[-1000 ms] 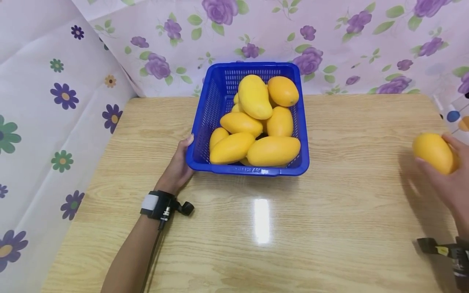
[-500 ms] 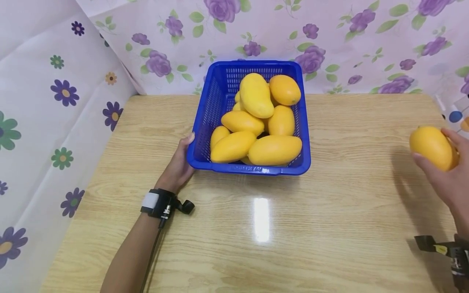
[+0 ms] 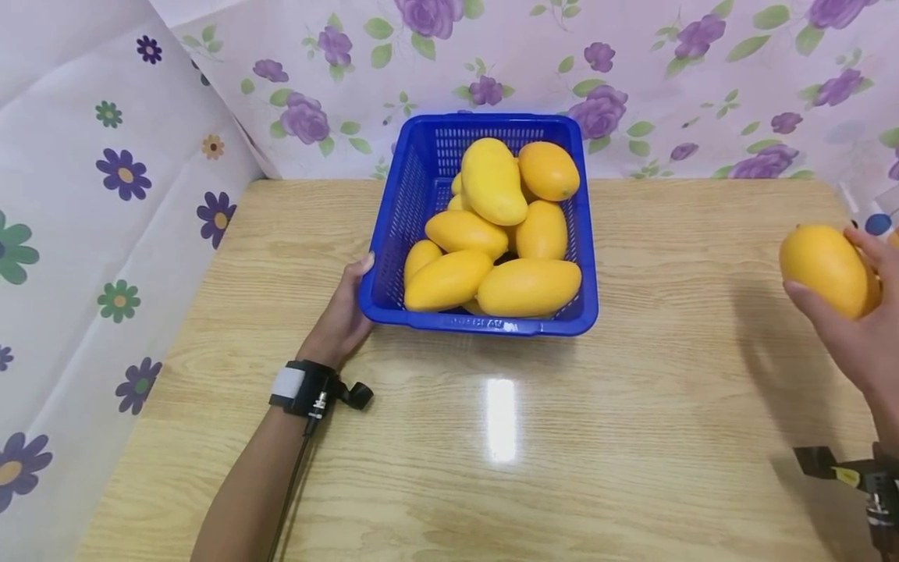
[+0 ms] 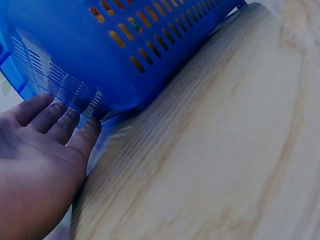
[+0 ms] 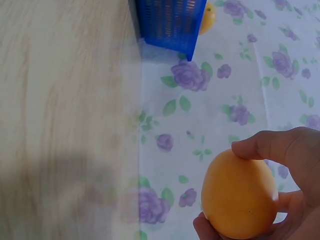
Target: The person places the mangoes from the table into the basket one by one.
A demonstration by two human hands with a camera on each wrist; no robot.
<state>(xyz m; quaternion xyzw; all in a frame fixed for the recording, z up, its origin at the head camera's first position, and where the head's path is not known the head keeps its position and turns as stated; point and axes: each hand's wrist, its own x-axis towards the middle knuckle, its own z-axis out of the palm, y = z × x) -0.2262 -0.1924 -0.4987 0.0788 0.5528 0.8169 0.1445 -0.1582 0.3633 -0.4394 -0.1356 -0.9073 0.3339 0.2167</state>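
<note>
A blue plastic basket [image 3: 477, 324] stands on the table in the head view, with several yellow mangoes inside. On top of the pile lies a paler mango [image 3: 492, 183]. My left hand [image 3: 344, 308] is at the basket's left side, its thumb tip by the rim. The left wrist view shows fairly straight fingers [image 4: 65, 125] touching the slotted blue wall. Far to the right, my right hand [image 3: 860, 328] grips another mango [image 3: 822, 269] between thumb and fingers, lifted above the table. That mango [image 5: 240, 195] shows large in the right wrist view; part of it is behind the fingers.
The wood-grain table [image 3: 667, 406] stretches between basket and right hand, with a bright light reflection [image 3: 502, 421] on it. A floral sheet [image 3: 667, 101] hangs right behind the basket. Another flowered sheet [image 3: 84, 257] covers the left side. A cable runs along the left forearm.
My right hand has risen a little and moved slightly left with its mango, and the shadow beneath has shifted left. The left hand stays at the basket; the pile is unchanged.
</note>
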